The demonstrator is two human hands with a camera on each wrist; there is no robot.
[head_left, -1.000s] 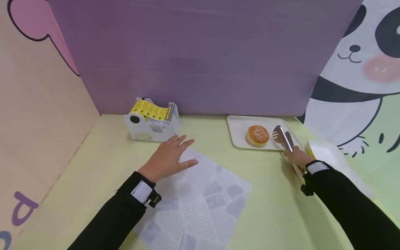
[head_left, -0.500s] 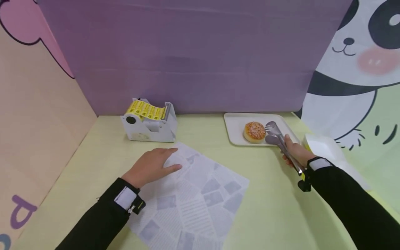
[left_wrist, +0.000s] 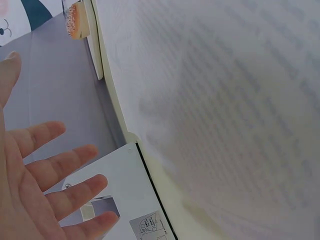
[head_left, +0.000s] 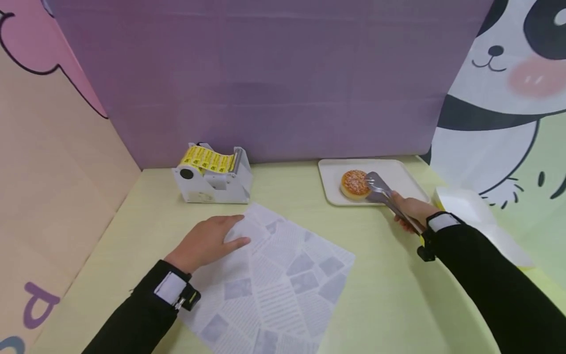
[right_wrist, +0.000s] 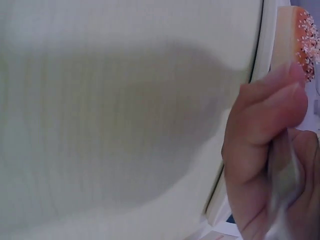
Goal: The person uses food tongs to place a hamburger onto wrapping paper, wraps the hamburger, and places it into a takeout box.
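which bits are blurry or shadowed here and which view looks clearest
Left wrist: the printed paper is soft and smeared, while the white dispenser looks crisper; right wrist: a broad, soft-edged shadow crosses the tabletop, and the tongs blur towards the bottom edge; head: clearest overall, with a faint shadow beside the right sleeve.

Silver tongs (head_left: 379, 185), golden-brown bun (head_left: 355, 183) flecked white
Newsprint-patterned paper (head_left: 278, 280), pale with grey-blue blocks; yellow label roll (head_left: 209, 158) printed dark; white tray (head_left: 400, 172); pale yellow-green tabletop (head_left: 389, 290); purple backboard (head_left: 274, 83).
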